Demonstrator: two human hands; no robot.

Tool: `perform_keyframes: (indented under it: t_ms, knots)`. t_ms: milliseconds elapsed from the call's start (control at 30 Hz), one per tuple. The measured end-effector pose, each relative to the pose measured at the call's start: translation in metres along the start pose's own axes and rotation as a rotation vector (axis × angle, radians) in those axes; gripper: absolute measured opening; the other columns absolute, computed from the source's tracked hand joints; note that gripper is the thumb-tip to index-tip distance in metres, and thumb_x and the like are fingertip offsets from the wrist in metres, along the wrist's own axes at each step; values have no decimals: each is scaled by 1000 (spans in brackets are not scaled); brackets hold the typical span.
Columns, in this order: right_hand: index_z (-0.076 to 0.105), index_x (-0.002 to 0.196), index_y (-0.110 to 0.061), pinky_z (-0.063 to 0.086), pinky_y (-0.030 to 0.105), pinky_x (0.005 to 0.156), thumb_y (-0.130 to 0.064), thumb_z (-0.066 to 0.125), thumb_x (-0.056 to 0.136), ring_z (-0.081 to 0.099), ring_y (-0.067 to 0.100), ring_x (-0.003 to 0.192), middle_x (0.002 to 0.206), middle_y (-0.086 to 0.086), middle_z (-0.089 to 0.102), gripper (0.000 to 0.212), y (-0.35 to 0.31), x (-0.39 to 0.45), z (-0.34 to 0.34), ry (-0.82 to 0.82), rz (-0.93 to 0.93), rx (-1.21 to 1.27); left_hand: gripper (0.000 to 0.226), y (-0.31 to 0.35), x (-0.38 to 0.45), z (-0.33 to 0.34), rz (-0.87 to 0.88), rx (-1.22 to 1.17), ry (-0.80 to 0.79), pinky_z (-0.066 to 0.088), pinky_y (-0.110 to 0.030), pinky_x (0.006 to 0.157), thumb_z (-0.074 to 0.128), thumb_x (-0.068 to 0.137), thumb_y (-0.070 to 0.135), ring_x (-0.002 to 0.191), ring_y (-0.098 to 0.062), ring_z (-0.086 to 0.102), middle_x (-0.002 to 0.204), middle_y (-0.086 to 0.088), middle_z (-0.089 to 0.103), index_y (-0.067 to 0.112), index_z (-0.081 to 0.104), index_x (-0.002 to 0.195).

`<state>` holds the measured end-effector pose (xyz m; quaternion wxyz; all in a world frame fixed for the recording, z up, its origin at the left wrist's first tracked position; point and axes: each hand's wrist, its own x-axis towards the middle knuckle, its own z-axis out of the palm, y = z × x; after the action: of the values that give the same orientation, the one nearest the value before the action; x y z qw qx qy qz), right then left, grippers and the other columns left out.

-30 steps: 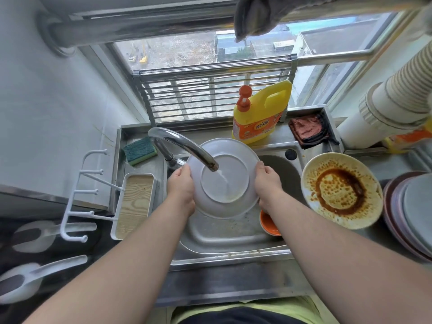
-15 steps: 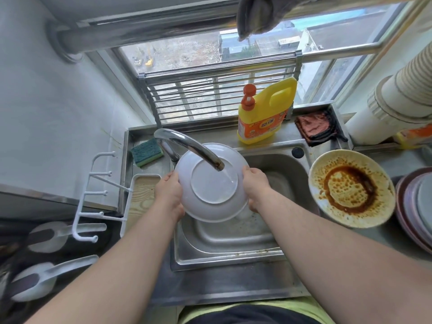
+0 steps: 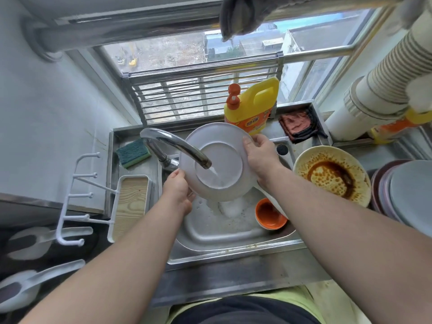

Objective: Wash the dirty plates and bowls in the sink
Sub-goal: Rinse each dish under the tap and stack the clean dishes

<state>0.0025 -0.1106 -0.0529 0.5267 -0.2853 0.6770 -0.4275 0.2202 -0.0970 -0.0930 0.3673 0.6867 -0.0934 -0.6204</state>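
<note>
since earlier: white plate (image 3: 217, 146) turned, right hand (image 3: 259, 155) now gripping its far rim, left hand (image 3: 178, 190) gripping near rim, under faucet (image 3: 174, 146). advice: keep rotating so water sweeps whole underside.

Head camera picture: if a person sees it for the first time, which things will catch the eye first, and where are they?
First comes the white plate, held over the sink by the left hand and right hand, with water from the tap running onto it. Next is the dirty plate with brown sauce, right of the sink. The yellow detergent bottle stands behind, by the window.
</note>
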Motion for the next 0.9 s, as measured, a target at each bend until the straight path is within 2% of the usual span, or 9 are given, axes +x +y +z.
perform_keyframes:
  t_ms: [67,133,233,333,433,533,667,833,900]
  knots:
    - [66,105,-33,62,50,92,-42,63,103,74,21,102,110,-5,75,10,-1,-1,-5,-1,-35,-21,27,-5,-3,4,-28,-6,-4,54,-43,101,49,109,32,106,-23,75,118,1,78,30,65,131]
    - [67,107,-34,62,50,91,-45,64,102,73,20,101,110,-6,75,12,-2,-4,-11,12,-55,-73,27,-11,-5,7,-70,-9,-4,57,-39,90,47,110,29,110,-24,74,117,0,78,29,65,131]
    - [68,105,-32,63,46,84,-47,63,101,73,18,96,104,-8,75,17,1,-8,-24,62,-44,-175,26,-23,-10,12,-130,-21,-21,58,-37,71,46,110,24,100,-27,76,112,-6,79,25,66,127]
    - [69,99,-32,59,39,80,-49,62,100,70,16,93,101,-10,74,18,6,-10,-40,151,-14,-278,18,-34,-22,21,-188,38,-69,57,-36,65,49,110,26,91,-25,75,108,-5,77,24,65,117]
    - [69,95,-30,57,37,79,-38,61,101,68,18,92,98,-6,72,14,13,-12,-58,210,76,-309,19,-46,-28,25,-203,147,-129,58,-31,59,52,108,30,87,-22,74,108,-3,78,25,68,118]
    - [72,94,-19,52,35,68,-17,56,94,65,27,81,90,7,71,15,26,-13,-71,236,199,-233,24,-52,-26,27,-148,223,-176,59,-30,60,54,108,36,93,-24,74,115,-4,77,22,65,125]
    - [63,92,-9,38,30,59,-7,52,89,48,24,67,78,9,52,11,53,-18,-77,276,394,-113,27,-49,-22,29,-79,242,-223,65,-48,79,56,107,35,104,-31,75,116,-9,77,17,63,127]
    - [62,96,0,51,38,70,1,55,86,59,30,75,86,14,58,12,82,-32,-60,220,547,12,25,-37,-20,15,-34,299,-192,64,-44,73,53,109,36,93,-28,74,111,-11,76,15,62,122]
    - [63,97,3,56,42,74,1,57,82,64,31,82,92,14,64,16,93,-33,-49,164,592,52,26,-34,-17,5,-16,312,-163,64,-46,76,50,110,35,89,-28,71,110,-10,75,15,63,120]
